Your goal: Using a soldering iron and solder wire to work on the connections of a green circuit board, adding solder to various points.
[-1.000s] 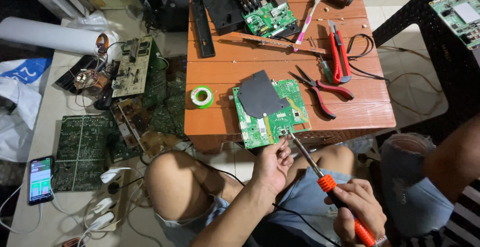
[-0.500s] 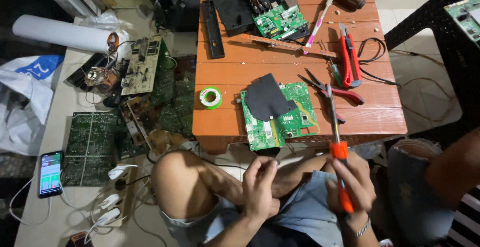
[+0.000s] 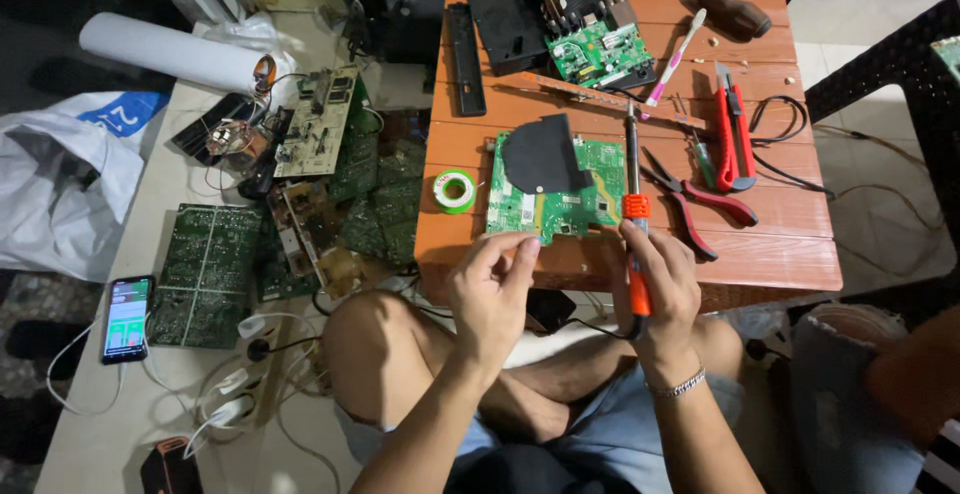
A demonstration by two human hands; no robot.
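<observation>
My right hand (image 3: 658,284) grips the orange handle of a soldering iron (image 3: 632,189), whose tip points away from me over the right edge of a green circuit board (image 3: 585,184). A black sheet (image 3: 540,154) covers part of that board. My left hand (image 3: 492,289) hovers at the board's near edge with thumb and fingers pinched together; whether something tiny is between them I cannot tell. The board lies on an orange slatted table (image 3: 780,244) above my bare knees.
On the table: a green solder spool (image 3: 454,192), red-handled pliers (image 3: 700,199), a red cutter (image 3: 733,134), a toothbrush (image 3: 676,56), a screwdriver (image 3: 720,4), an opened black device with a green board (image 3: 590,49). Several circuit boards (image 3: 205,259) and a phone (image 3: 125,317) lie left on the floor.
My right hand has swung the soldering iron from slanting low at the right to upright over the board. My left hand left the board's edge and drew back, pinched.
</observation>
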